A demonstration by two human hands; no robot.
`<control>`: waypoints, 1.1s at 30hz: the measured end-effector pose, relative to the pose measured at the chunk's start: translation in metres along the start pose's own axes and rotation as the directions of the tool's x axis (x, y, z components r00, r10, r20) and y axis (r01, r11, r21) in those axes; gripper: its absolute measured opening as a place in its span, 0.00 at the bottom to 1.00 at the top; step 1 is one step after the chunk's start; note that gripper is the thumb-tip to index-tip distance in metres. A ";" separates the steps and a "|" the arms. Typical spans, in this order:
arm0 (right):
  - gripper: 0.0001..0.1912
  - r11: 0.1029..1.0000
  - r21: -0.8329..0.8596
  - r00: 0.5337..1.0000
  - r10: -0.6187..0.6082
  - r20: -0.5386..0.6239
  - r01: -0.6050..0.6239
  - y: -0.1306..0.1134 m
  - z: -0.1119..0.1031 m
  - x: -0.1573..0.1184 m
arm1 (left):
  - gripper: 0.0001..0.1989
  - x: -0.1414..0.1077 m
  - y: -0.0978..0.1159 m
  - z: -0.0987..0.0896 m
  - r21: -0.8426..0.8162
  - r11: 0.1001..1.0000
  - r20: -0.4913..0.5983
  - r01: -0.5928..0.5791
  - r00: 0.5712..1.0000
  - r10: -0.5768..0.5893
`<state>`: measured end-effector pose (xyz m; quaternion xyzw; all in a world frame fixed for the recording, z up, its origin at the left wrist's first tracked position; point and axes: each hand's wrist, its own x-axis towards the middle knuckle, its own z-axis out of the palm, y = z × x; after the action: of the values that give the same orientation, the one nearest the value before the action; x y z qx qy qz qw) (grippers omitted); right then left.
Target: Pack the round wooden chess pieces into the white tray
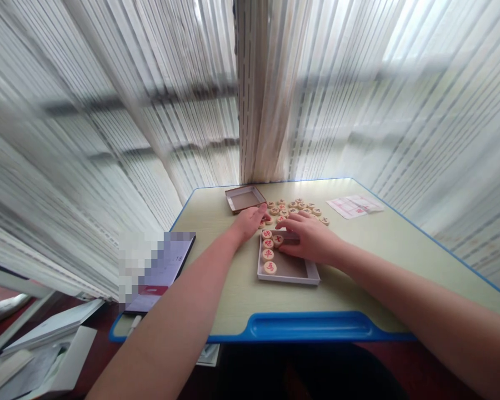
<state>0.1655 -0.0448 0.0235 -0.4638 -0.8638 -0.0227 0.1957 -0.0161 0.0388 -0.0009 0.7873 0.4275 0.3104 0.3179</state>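
Round wooden Chinese chess pieces with carved characters are spread over the table, and several lie in a shallow open box (289, 279). Down the box's left side runs a column of red-marked pieces, with a horse piece (270, 268) lowest. My left hand (250, 219) is beyond the box's far left corner, fingers curled down at some loose pieces; its fingertips are partly hidden. Over the box reaches my right hand (312, 236), thumb and forefinger apart. Its thumb is close beside a red-marked chess piece (278, 240) right of the column. The right hand covers part of the box.
Behind the hands lies a cluster of loose chess pieces (294, 211). The box lid (245, 199) rests at the back left, and a creased printed paper sheet (355, 206) at the right. A dark-edged calendar-like item (160, 280) is at the left edge. Curtains (258, 111) hang behind.
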 end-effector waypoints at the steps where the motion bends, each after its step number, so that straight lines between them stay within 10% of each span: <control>1: 0.19 1.000 -0.005 1.000 0.005 0.005 -0.005 0.000 0.000 0.000 | 0.33 0.000 0.001 0.000 0.002 1.000 -0.002 0.001 1.000 -0.001; 33: 0.08 0.997 -0.001 0.997 -0.073 -0.031 0.073 -0.001 0.001 0.007 | 0.32 0.002 -0.003 0.002 0.039 0.998 -0.014 -0.039 0.999 0.040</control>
<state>0.1607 -0.0391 0.0250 -0.4315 -0.8770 -0.0368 0.2082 -0.0150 0.0417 -0.0043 0.7994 0.4202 0.3139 0.2931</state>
